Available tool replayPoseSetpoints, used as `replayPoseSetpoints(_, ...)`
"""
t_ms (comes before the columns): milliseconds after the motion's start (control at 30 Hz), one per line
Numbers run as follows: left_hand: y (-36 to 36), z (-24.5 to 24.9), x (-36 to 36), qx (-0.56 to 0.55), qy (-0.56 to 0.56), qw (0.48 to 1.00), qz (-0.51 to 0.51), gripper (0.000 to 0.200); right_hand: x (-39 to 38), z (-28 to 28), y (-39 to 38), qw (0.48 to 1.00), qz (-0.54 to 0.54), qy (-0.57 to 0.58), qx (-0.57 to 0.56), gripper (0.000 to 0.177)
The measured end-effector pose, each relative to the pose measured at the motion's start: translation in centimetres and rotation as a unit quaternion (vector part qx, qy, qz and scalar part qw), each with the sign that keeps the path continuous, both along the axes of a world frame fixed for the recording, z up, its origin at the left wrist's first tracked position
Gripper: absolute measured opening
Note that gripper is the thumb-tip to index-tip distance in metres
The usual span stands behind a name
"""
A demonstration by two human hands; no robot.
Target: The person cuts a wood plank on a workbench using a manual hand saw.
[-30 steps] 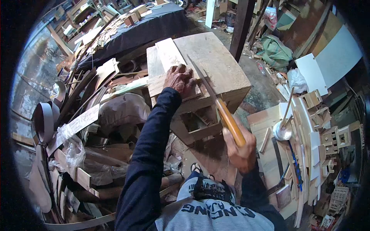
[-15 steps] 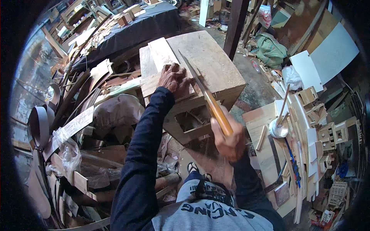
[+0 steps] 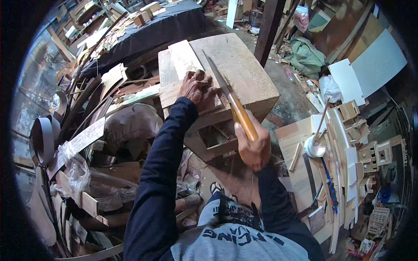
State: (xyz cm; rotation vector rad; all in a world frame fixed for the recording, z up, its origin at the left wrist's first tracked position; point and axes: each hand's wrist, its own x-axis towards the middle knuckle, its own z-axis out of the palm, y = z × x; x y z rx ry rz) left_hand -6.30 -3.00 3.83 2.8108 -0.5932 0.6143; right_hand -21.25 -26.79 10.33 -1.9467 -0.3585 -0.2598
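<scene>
My right hand (image 3: 254,150) is wrapped round the wooden handle of a handsaw (image 3: 242,116), its blade pointing away from me over a box-like wooden workbench (image 3: 248,65). My left hand (image 3: 198,89) presses down with curled fingers on a wooden strip (image 3: 170,92), just left of the blade. A paler board (image 3: 185,58) lies on the bench top beyond that hand. Sawdust shows near the blade. The blade's lower edge and part of the strip under my left hand are hidden.
Scrap wood and a clear plastic wrap (image 3: 76,167) crowd the left. On the right, a white tub (image 3: 314,147) with sticks stands among boards, near small wooden models (image 3: 378,152). A dark post (image 3: 267,32) rises behind the bench; a black-draped table (image 3: 161,28) stands at the back left.
The saw has slid a little forward, away from me, with my right hand moving along with it. My left hand keeps its place on the wooden strip.
</scene>
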Motion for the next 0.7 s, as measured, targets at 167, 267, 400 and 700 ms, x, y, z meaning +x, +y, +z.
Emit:
replayPoseSetpoints(167,0.0,-1.0,0.6,-0.015,-0.019,0.999,0.024,0.046,-5.5,1.9,-2.8,0.996,-0.015,0.083,0.035,0.036)
replayPoseSetpoints(267,-0.5,-0.1,-0.3,-0.028,-0.007,0.999,0.022,0.045,-7.6,1.9,-3.7,0.999,-0.024,0.039,0.024,0.038)
replayPoseSetpoints(400,-1.0,2.3,-1.7,-0.028,0.008,0.999,-0.028,0.042,0.3,0.4,-0.2,0.998,0.001,0.059,-0.005,0.041)
replayPoseSetpoints(700,-0.7,0.7,-0.6,-0.027,-0.012,0.999,-0.019,0.04,-6.2,3.4,-3.0,0.998,-0.021,0.051,0.037,0.034)
